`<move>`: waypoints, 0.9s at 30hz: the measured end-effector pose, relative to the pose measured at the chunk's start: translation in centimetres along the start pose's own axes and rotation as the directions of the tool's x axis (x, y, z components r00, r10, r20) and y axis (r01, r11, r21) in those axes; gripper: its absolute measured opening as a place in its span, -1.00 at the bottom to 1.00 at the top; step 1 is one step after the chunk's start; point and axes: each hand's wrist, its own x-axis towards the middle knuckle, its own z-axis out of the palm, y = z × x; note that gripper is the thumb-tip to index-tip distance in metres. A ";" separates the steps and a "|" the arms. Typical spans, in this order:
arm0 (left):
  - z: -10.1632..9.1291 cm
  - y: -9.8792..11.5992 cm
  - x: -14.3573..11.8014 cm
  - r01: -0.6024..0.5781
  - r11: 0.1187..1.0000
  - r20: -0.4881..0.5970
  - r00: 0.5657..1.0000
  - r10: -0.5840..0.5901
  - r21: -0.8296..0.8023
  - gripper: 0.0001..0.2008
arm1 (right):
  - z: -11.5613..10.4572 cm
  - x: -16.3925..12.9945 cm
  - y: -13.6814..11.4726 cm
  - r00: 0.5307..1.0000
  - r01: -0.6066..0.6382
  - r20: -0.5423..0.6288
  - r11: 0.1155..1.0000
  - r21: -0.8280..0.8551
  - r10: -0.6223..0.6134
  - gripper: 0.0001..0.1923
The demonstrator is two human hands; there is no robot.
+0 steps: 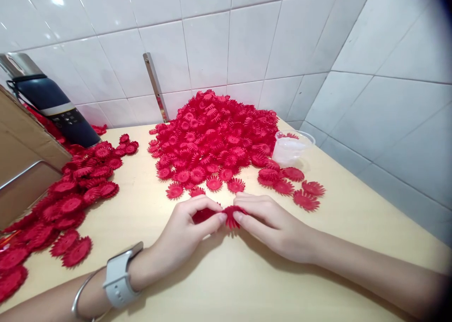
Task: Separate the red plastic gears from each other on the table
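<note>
- Red fringed flower (232, 217) is held up between the 2 hands, just above the pale table (247, 289) and in front of the large heap.
- Left hand (194, 223) is closed in a pinch, its thumb tip at the flower's left edge; more red shows in the gap between thumb and index finger, and I cannot tell whether it belongs to the same flower.
- Right hand (273, 221) grips the flower's right side, thumb pressed on the near face and fingers curled behind.
- Watch (119, 279) with a pale band and a silver bangle (81, 296) sit on the left wrist.
- Large heap (215, 138) of matching red flowers rises near the tiled wall (205, 44), with some pieces scattered at its front edge.
- Clear plastic tub (291, 151) stands just right of the heap; 2 loose flowers (306, 200) lie nearer the right hand.
- Second spread of red flowers (70, 203) runs along the cardboard box (31, 148) on the left.
- Dark blue bottle (68, 108) with a metal lid is behind the box.
- Metal strip (155, 86) is upright at the wall.
</note>
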 end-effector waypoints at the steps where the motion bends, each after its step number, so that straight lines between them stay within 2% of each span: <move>1: 0.0 -0.1 0.0 -0.005 1.000 -0.022 1.000 0.006 0.014 -0.92 | 0.0 0.0 0.1 1.000 0.006 0.001 1.000 -0.008 -0.006 -0.71; 5: 0.0 -0.1 0.0 0.010 1.000 -0.073 0.997 -0.011 -0.014 -0.92 | 0.0 0.0 0.4 1.000 0.030 0.004 0.999 -0.034 -0.030 -0.69; 11: 0.0 0.2 0.0 0.007 1.000 -0.013 1.000 -0.007 -0.018 -0.88 | -0.2 -0.1 0.5 0.995 0.099 -0.011 0.995 -0.017 -0.100 -0.67; 17: 0.1 0.2 -0.1 -0.005 1.000 0.057 0.998 0.006 -0.016 -0.89 | -0.1 0.1 0.5 0.995 0.096 -0.022 0.995 0.005 -0.096 -0.64; 21: 0.1 0.1 -0.1 -0.049 0.999 0.063 0.997 0.049 0.001 -0.94 | -0.2 0.1 0.2 0.998 0.025 0.059 0.997 0.075 -0.030 -0.66; 24: 0.1 0.2 -0.1 -0.067 0.997 0.042 0.997 0.065 0.048 -0.94 | -0.3 0.1 -0.1 0.990 0.023 0.137 0.994 0.104 -0.038 -0.70; 27: 0.1 0.2 -0.2 -0.052 0.998 0.041 0.998 0.050 0.042 -0.95 | -0.3 0.0 -0.1 0.990 0.029 0.136 0.996 0.089 -0.041 -0.70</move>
